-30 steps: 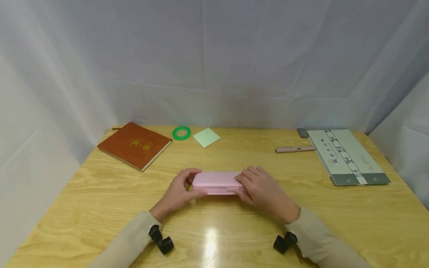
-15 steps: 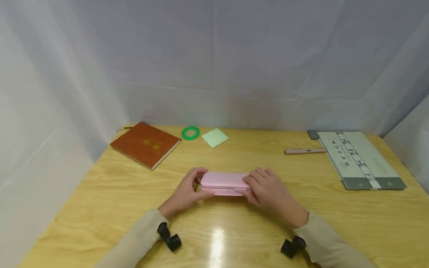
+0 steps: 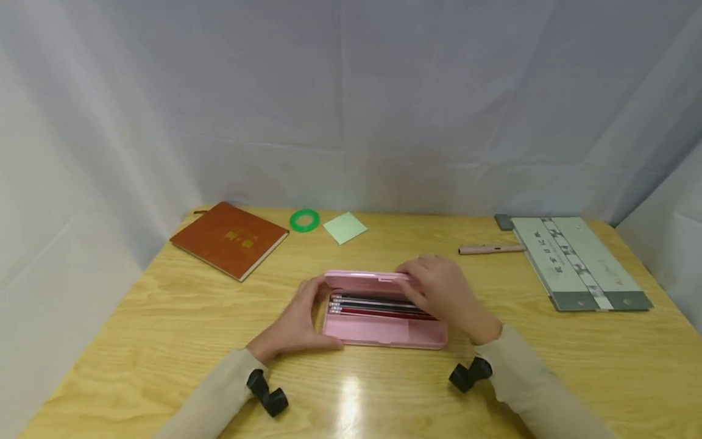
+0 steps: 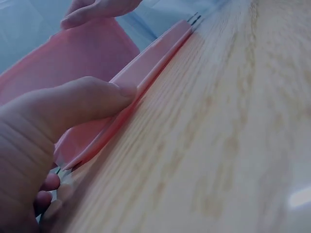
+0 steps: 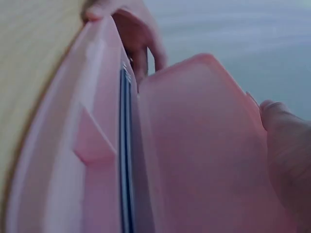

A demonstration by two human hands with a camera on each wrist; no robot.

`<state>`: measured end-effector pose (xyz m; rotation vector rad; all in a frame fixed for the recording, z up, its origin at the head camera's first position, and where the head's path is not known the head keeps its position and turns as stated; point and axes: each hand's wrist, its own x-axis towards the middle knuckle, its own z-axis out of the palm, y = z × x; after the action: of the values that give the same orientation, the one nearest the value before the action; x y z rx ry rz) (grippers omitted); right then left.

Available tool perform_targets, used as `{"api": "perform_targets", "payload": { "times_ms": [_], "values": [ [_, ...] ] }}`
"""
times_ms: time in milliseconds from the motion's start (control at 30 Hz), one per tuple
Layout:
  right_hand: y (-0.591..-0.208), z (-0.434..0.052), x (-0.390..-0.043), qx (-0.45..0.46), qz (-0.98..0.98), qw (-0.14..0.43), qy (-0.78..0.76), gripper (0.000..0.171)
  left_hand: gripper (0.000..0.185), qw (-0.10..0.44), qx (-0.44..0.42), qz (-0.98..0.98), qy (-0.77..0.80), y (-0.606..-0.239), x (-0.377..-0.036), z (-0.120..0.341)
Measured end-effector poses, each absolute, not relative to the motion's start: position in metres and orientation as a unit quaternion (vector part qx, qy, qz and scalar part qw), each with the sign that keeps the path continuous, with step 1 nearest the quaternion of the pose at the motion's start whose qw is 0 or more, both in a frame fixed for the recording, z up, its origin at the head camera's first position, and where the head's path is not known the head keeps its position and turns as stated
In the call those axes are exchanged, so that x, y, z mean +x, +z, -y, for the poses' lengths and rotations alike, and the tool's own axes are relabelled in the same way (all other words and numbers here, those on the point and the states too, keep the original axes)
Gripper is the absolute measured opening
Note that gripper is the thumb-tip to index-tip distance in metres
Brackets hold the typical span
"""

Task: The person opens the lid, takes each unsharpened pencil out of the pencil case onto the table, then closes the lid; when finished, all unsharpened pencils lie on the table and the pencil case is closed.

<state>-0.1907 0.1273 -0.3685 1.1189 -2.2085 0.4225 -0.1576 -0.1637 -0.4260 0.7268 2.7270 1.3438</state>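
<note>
A pink pencil case (image 3: 364, 329) lies on the table with its lid (image 3: 351, 281) raised toward the back. Several pencils (image 3: 378, 309) lie along the rear of the case, beside a front section with a divider (image 5: 95, 141). My left hand (image 3: 296, 323) holds the left end of the case, thumb along the front rim and fingers round the back corner. With thumb and fingers, my right hand (image 3: 441, 292) pinches the lid's edge at its right part. That hand covers the pencils' right ends in the head view.
A brown notebook (image 3: 230, 241), a green tape ring (image 3: 304, 221) and a pale green note square (image 3: 345, 228) lie at the back left. At the right are a pinkish pen (image 3: 488, 249), a small grey block (image 3: 503, 222) and a pale green folder (image 3: 581, 262). A white curtain (image 3: 351, 122) hangs behind.
The pencil case was closed and is now opened, its lid lifted by my right hand, showing the pencils. My left hand stays at the left end, its thumb now lower along the front rim.
</note>
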Motion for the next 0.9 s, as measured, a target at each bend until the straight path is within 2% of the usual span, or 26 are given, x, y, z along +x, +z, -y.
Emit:
{"api": "perform_targets", "payload": {
  "times_ms": [100, 233, 400, 500, 600, 700, 800, 867, 900],
  "values": [
    [-0.362, -0.127, -0.206, 0.406, 0.852, 0.27, 0.188, 0.019, 0.131, 0.011, 0.233, -0.867, 0.44, -0.426, -0.159, 0.164],
    [-0.359, -0.125, -0.232, 0.377, 0.87, 0.205, 0.243, 0.012, 0.141, 0.009, 0.226, -0.866, 0.446, -0.426, -0.158, 0.164],
    [-0.365, -0.125, -0.256, 0.319, 0.891, 0.129, 0.294, 0.014, 0.145, 0.008, 0.225, -0.87, 0.44, -0.426, -0.158, 0.162],
    [-0.368, -0.127, -0.261, 0.297, 0.896, 0.11, 0.312, 0.019, 0.145, 0.013, 0.222, -0.871, 0.438, -0.427, -0.159, 0.161],
    [-0.371, -0.13, -0.261, 0.3, 0.891, 0.148, 0.307, 0.032, 0.144, 0.015, 0.219, -0.873, 0.436, -0.428, -0.159, 0.161],
    [-0.374, -0.133, -0.252, 0.313, 0.87, 0.235, 0.299, 0.045, 0.144, 0.013, 0.22, -0.872, 0.437, -0.428, -0.16, 0.161],
    [-0.379, -0.136, -0.236, 0.348, 0.839, 0.301, 0.29, 0.036, 0.145, 0.014, 0.221, -0.872, 0.437, -0.429, -0.16, 0.161],
    [-0.382, -0.138, -0.223, 0.371, 0.832, 0.295, 0.288, 0.026, 0.145, 0.014, 0.219, -0.872, 0.437, -0.429, -0.159, 0.161],
    [-0.384, -0.139, -0.216, 0.382, 0.834, 0.273, 0.288, 0.021, 0.145, 0.015, 0.218, -0.873, 0.437, -0.429, -0.159, 0.161]
  ]
}}
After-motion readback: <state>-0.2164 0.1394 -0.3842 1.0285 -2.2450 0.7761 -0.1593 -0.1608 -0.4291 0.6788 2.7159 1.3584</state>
